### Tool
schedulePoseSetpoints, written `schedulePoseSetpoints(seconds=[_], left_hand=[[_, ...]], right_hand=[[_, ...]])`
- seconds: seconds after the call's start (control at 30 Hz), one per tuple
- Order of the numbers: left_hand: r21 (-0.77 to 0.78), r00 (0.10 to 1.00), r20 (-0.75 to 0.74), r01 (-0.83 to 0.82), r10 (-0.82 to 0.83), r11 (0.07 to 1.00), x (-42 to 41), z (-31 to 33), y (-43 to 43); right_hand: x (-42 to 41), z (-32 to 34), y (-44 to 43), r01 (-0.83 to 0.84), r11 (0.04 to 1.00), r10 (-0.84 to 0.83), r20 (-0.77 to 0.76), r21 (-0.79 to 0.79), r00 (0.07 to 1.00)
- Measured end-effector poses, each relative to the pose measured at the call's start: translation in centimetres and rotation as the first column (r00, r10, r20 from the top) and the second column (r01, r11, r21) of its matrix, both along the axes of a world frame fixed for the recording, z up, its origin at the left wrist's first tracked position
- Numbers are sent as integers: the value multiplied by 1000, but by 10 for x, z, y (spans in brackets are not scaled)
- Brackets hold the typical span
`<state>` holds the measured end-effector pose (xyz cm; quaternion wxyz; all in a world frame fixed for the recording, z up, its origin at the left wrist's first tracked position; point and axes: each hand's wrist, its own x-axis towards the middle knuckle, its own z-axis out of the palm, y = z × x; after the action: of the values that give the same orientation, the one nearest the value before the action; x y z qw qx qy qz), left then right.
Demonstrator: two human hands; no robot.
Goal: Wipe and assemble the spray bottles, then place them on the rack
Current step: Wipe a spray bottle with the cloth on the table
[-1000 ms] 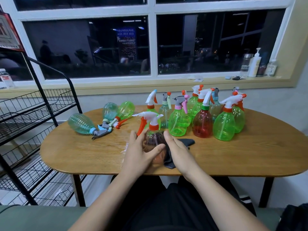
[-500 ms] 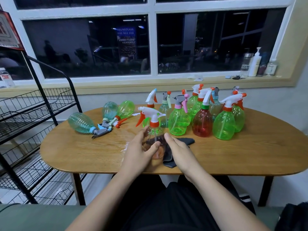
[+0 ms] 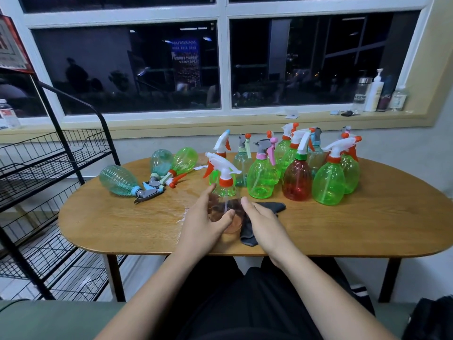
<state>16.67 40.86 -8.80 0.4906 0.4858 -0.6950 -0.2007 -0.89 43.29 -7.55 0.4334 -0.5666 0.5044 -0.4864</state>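
Flanking one clear bottle (image 3: 221, 209) — left hand (image 3: 203, 222) gripping it, right hand's (image 3: 264, 222) grasp unclear — beside three toppled bottles (image 3: 160, 160).

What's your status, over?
Left hand holds clear plastic spray bottle, upright on wooden table. Right hand open over dark grey cloth. Three toppled bottles towards black rack.

Single view, head-worn, wide-angle. It looks forward and down from a seated person's eye level, over the lap (image 3: 220, 303) onto an oval table (image 3: 367, 217). It faces the window (image 3: 122, 69) wall square on. Both forearms come in from the bottom edge. The left hand (image 3: 201, 224), right hand (image 3: 264, 224) and clear bottle (image 3: 220, 209) sit at frame centre, close to the lens. The other bottles (image 3: 296, 177) stand further back. A rack (image 3: 49, 148) crosses the left edge. Straight lines bow near the borders.
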Motion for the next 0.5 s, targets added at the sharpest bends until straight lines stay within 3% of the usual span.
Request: schedulePoseSetpoints(seconds=[0.1, 0.23, 0.33, 0.43, 0.5], left_hand=[[15, 1000, -13, 29, -28, 999, -1, 2, 3], [-16, 996, 9, 86, -86, 996, -2, 4, 5], [-59, 996, 55, 68, -65, 996, 1, 2, 1], [-40, 997, 68, 39, -36, 998, 2, 1, 1], [-39, 998, 62, 36, -33, 999, 2, 0, 0]], right_hand=[[2, 11, 4, -24, 1000, 25, 156, -7, 987], [8, 21, 10, -32, 980, 60, 139, -194, 988], [6, 11, 6, -23, 989, 33, 66, -145, 997], [0, 2, 2, -19, 1000, 19, -5, 3, 1000], [-2, 5, 2, -30, 999, 29, 21, 25, 999]])
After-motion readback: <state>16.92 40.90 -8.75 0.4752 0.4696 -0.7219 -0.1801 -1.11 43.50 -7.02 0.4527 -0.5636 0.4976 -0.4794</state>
